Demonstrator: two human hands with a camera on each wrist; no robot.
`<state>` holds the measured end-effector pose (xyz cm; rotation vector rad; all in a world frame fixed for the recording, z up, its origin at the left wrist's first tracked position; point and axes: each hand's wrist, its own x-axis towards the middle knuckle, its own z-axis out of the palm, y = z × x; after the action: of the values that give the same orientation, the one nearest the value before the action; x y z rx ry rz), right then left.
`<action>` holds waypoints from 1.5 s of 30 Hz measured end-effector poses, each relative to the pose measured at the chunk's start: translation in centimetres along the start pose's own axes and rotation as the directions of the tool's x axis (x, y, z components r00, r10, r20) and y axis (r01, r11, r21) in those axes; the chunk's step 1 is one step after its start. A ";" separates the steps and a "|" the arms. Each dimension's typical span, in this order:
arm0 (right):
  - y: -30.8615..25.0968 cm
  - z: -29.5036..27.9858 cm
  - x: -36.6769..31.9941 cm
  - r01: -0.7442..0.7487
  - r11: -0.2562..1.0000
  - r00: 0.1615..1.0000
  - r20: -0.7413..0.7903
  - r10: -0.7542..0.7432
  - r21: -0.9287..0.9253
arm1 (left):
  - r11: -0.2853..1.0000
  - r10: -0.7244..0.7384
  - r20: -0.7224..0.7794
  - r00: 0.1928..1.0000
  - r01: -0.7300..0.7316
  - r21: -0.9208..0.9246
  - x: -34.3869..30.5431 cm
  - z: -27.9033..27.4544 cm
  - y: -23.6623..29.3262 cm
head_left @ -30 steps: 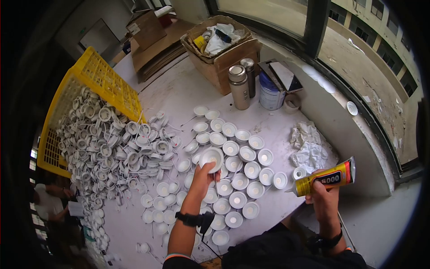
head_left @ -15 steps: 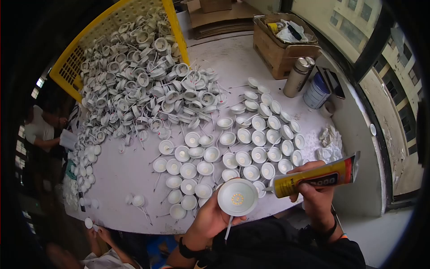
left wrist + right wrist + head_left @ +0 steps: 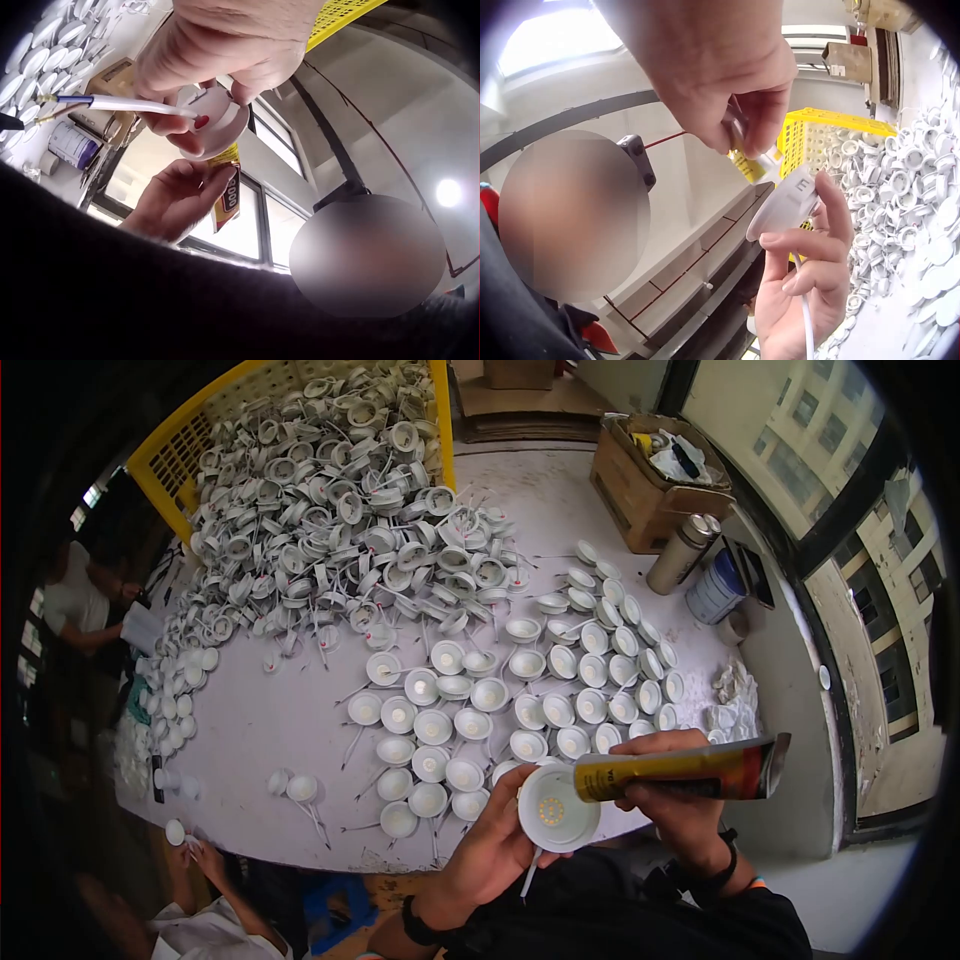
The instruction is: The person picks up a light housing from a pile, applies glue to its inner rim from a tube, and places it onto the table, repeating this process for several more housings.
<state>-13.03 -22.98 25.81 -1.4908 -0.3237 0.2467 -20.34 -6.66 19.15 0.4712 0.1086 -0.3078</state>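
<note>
My left hand (image 3: 490, 860) grips a white round downlight housing (image 3: 560, 822) by its rim, its bowl facing up with a ring of small yellow LEDs inside. A white cable (image 3: 135, 105) with bare wire ends trails from the back of the housing. In my right hand (image 3: 680, 815) is a yellow and black glue tube (image 3: 670, 772), gripped around its body. The nozzle end of the tube points down at the housing's rim, right at it in the right wrist view, where the housing (image 3: 784, 206) is tilted. Several more downlights (image 3: 430, 727) stand in rows just beyond my hands.
A yellow crate (image 3: 160, 480) spills a large heap of downlights (image 3: 340, 510) over the table. Flasks (image 3: 685, 550), a blue and white tin (image 3: 715, 590), a cardboard box (image 3: 640, 485) and crumpled tissue (image 3: 735, 695) line the right side. Another person's hands (image 3: 200, 860) hold a downlight at the lower left.
My left hand has brought the downlight from over the rows toward my body. The glue tube has moved left until its nozzle end meets the bowl. The head view has swung leftward and down.
</note>
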 end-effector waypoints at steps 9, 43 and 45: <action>0.1 -0.4 0.3 0.032 0.980 0.996 0.085 -0.015 -0.195 | 1.000 -0.003 0.009 1.000 0.003 0.017 0.0 -0.1 0.0; -2.2 0.9 -0.8 -0.178 0.980 0.941 0.308 0.143 0.089 | 0.993 0.106 -0.088 0.990 -0.101 0.058 -1.4 0.0 -0.8; -0.3 1.8 -0.7 -0.094 0.984 0.964 0.259 0.053 0.150 | 0.994 0.106 -0.059 0.993 -0.107 -0.013 -1.4 -0.2 -0.9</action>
<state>-14.33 -21.61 26.17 -1.3139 -0.4434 0.5155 -21.92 -6.94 18.79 0.4685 0.1417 -0.1886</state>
